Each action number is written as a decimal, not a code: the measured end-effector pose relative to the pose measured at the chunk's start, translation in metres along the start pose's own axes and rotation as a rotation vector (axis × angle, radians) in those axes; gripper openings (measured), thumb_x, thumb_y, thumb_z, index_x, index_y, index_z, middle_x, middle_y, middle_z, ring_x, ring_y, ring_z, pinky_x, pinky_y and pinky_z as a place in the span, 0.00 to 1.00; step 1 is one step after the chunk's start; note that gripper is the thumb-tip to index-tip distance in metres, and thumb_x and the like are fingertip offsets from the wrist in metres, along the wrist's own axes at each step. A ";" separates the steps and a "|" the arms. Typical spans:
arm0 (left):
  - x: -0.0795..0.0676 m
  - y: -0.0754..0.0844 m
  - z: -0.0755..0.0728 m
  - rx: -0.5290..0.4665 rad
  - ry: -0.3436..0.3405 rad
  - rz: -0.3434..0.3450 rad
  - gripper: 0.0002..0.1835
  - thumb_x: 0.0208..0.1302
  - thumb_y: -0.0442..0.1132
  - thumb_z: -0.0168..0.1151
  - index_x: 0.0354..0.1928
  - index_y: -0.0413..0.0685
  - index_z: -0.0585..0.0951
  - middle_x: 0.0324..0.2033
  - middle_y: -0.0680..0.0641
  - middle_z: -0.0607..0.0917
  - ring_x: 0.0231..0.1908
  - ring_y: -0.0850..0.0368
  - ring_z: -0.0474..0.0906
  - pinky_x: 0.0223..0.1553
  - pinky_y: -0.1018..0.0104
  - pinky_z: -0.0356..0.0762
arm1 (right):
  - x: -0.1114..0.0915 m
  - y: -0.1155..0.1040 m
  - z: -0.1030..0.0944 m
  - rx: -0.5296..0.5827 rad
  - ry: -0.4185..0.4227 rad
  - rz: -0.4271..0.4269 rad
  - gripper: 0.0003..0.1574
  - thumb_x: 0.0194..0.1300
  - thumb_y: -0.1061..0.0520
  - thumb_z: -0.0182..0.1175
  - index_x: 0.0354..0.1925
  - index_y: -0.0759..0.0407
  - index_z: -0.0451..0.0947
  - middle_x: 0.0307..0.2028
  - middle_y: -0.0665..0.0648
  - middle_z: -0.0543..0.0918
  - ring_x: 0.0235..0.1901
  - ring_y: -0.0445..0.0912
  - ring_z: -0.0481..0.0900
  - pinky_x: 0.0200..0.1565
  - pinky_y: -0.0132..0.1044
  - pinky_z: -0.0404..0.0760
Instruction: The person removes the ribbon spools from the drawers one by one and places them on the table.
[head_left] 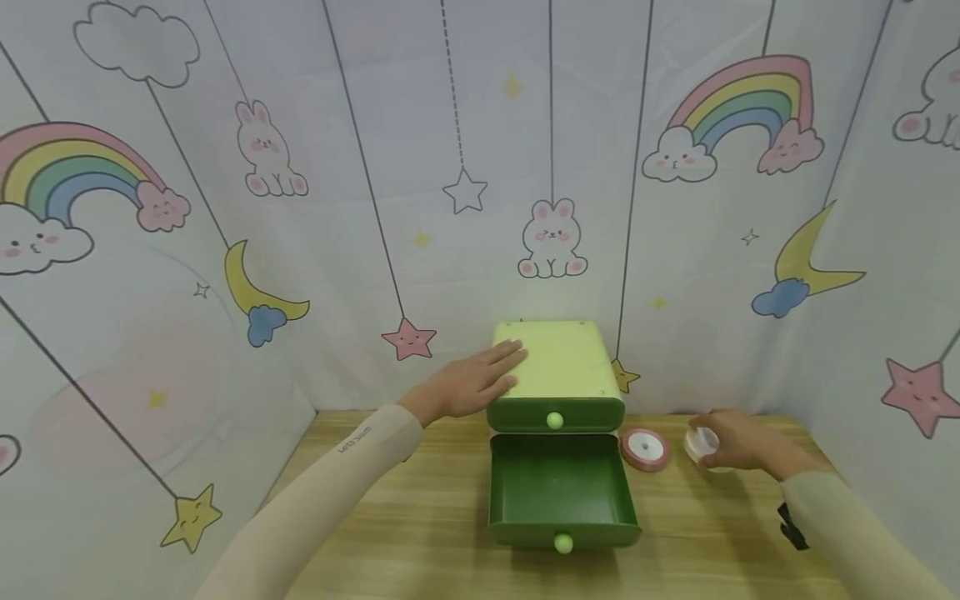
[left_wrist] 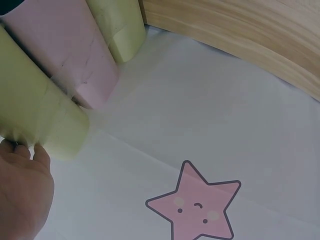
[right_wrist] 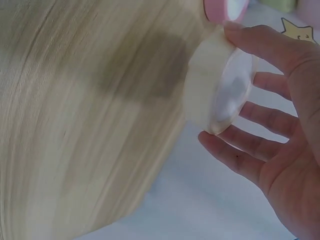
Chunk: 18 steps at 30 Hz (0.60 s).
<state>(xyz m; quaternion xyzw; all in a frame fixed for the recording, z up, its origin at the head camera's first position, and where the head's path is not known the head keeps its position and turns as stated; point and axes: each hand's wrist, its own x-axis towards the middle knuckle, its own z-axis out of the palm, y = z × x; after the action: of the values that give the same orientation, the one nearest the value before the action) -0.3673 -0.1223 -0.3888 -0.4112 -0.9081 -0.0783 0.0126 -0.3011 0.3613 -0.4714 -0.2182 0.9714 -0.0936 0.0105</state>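
A small drawer cabinet [head_left: 558, 367] with a light green top and dark green drawers stands on the wooden table. Its lower drawer [head_left: 561, 483] is pulled out; the upper one is closed. My left hand [head_left: 471, 383] rests with extended fingers on the left side of the cabinet top. In the left wrist view, that hand [left_wrist: 25, 185] touches the light green casing [left_wrist: 60, 120]. My right hand [head_left: 738, 442] holds a white ribbon spool [right_wrist: 215, 85] between thumb and fingers, at the right of the table. A pink ribbon spool [head_left: 645, 450] lies flat between cabinet and right hand.
A wooden table [head_left: 397, 517] extends around the cabinet. Printed fabric walls [head_left: 450, 275] with stars, rabbits and rainbows enclose its back and sides. A pink casing section [left_wrist: 75, 55] sits between light green ones in the left wrist view.
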 end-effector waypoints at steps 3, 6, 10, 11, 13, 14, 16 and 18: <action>-0.002 0.000 0.000 -0.004 0.000 0.000 0.36 0.82 0.68 0.26 0.86 0.69 0.44 0.86 0.59 0.44 0.86 0.59 0.41 0.83 0.48 0.56 | 0.004 0.002 0.005 0.018 -0.003 -0.002 0.42 0.49 0.50 0.83 0.56 0.74 0.82 0.51 0.71 0.88 0.50 0.67 0.85 0.53 0.63 0.83; -0.002 0.001 0.000 -0.010 -0.005 0.000 0.37 0.82 0.69 0.26 0.86 0.69 0.44 0.86 0.59 0.44 0.86 0.59 0.41 0.83 0.48 0.56 | 0.006 0.005 0.010 0.042 -0.015 0.014 0.42 0.49 0.52 0.82 0.56 0.74 0.82 0.52 0.73 0.87 0.51 0.68 0.85 0.54 0.64 0.83; -0.003 0.001 0.001 -0.010 -0.004 0.001 0.37 0.82 0.68 0.26 0.86 0.68 0.44 0.86 0.59 0.44 0.86 0.59 0.40 0.83 0.49 0.55 | 0.008 0.009 0.015 0.052 -0.027 0.026 0.40 0.50 0.52 0.82 0.56 0.74 0.82 0.53 0.73 0.86 0.52 0.68 0.84 0.54 0.64 0.82; -0.002 0.001 0.001 -0.007 -0.003 0.001 0.37 0.82 0.68 0.26 0.86 0.68 0.44 0.86 0.59 0.44 0.86 0.59 0.40 0.83 0.50 0.55 | 0.008 0.010 0.016 0.055 -0.030 0.034 0.40 0.50 0.52 0.82 0.56 0.74 0.82 0.53 0.73 0.86 0.52 0.68 0.84 0.55 0.64 0.82; -0.002 0.001 0.001 -0.003 0.004 0.001 0.36 0.82 0.68 0.26 0.86 0.68 0.44 0.86 0.59 0.44 0.86 0.59 0.40 0.83 0.50 0.54 | 0.009 0.012 0.017 0.054 -0.036 0.048 0.40 0.51 0.52 0.82 0.56 0.74 0.82 0.54 0.73 0.86 0.53 0.68 0.84 0.55 0.65 0.82; -0.002 0.001 0.001 -0.004 0.006 0.002 0.36 0.82 0.68 0.26 0.86 0.68 0.44 0.86 0.59 0.44 0.86 0.59 0.40 0.83 0.50 0.54 | 0.009 0.013 0.017 0.056 -0.040 0.055 0.40 0.51 0.52 0.82 0.56 0.74 0.82 0.54 0.74 0.86 0.53 0.68 0.84 0.55 0.65 0.82; -0.001 0.000 0.001 -0.002 0.007 0.001 0.36 0.82 0.68 0.26 0.86 0.69 0.44 0.86 0.60 0.43 0.86 0.59 0.40 0.83 0.50 0.54 | 0.009 0.014 0.018 0.060 -0.049 0.075 0.41 0.52 0.52 0.82 0.57 0.74 0.81 0.55 0.74 0.85 0.54 0.69 0.83 0.56 0.66 0.81; -0.001 0.000 0.001 0.000 0.006 0.001 0.36 0.82 0.68 0.26 0.86 0.69 0.44 0.86 0.60 0.43 0.86 0.59 0.40 0.83 0.51 0.55 | 0.009 0.015 0.019 0.060 -0.054 0.082 0.41 0.52 0.52 0.81 0.57 0.75 0.81 0.56 0.75 0.85 0.55 0.71 0.83 0.57 0.67 0.80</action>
<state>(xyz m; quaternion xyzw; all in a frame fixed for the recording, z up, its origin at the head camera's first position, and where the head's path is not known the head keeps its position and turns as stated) -0.3665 -0.1226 -0.3901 -0.4114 -0.9079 -0.0794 0.0152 -0.3145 0.3671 -0.4930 -0.1801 0.9756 -0.1166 0.0469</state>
